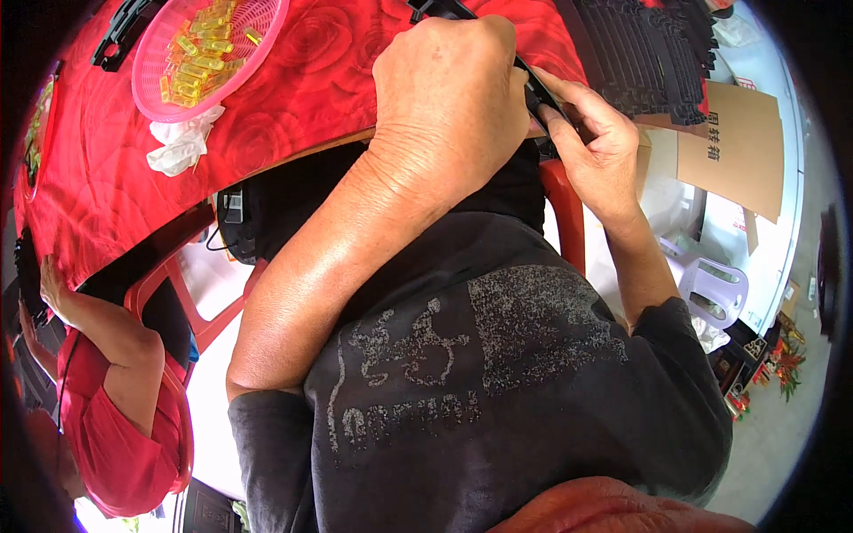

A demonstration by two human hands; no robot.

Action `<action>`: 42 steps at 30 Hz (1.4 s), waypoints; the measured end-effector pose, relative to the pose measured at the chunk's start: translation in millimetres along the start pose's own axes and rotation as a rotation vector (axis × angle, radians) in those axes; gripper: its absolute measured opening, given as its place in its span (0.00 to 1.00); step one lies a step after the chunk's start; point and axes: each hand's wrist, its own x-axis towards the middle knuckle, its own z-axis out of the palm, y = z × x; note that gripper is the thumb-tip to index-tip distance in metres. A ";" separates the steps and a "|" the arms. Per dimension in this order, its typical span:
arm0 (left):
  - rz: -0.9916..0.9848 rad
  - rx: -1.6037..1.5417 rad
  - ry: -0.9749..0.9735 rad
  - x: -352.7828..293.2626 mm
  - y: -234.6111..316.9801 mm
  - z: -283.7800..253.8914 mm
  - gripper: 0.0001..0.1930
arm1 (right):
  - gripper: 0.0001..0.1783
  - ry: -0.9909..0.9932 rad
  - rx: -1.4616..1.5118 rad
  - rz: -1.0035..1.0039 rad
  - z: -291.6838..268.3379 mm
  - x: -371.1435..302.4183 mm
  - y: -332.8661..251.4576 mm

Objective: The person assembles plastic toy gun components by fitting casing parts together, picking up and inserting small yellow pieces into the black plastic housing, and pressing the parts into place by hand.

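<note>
A long, narrow black plastic part (pixel 537 92) runs slantwise at the table edge. My left hand (pixel 451 93) is closed over it in a fist, back of the hand up, and most of its fingers are hidden beneath. Part of the black piece shows beyond the knuckles. From the right, my right hand (pixel 597 138) grips the near end between thumb and fingers. A pink plastic basket (pixel 145 89) to the left holds many small clear yellow vials (pixel 200 62). Next to it lies a crumpled white tissue (pixel 182 142).
A red rose-patterned cloth (pixel 311 115) covers the table. Similar black parts (pixel 653 58) are stacked at the right; another black piece (pixel 120 40) lies far left. A cardboard box (pixel 737 147) and a pale plastic stool (pixel 711 284) stand right. A person in red (pixel 124 417) sits left.
</note>
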 end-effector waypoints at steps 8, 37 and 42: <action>0.036 0.063 0.027 2.4 5.7 1.7 0.08 | 0.19 0.009 0.089 0.033 1.7 0.3 -6.4; 0.110 -0.024 0.125 0.0 1.3 5.5 0.06 | 0.19 0.019 0.002 -0.063 0.5 0.3 -4.6; 0.102 0.033 0.116 0.0 1.9 6.2 0.07 | 0.18 0.033 0.058 -0.010 7.4 0.6 -3.3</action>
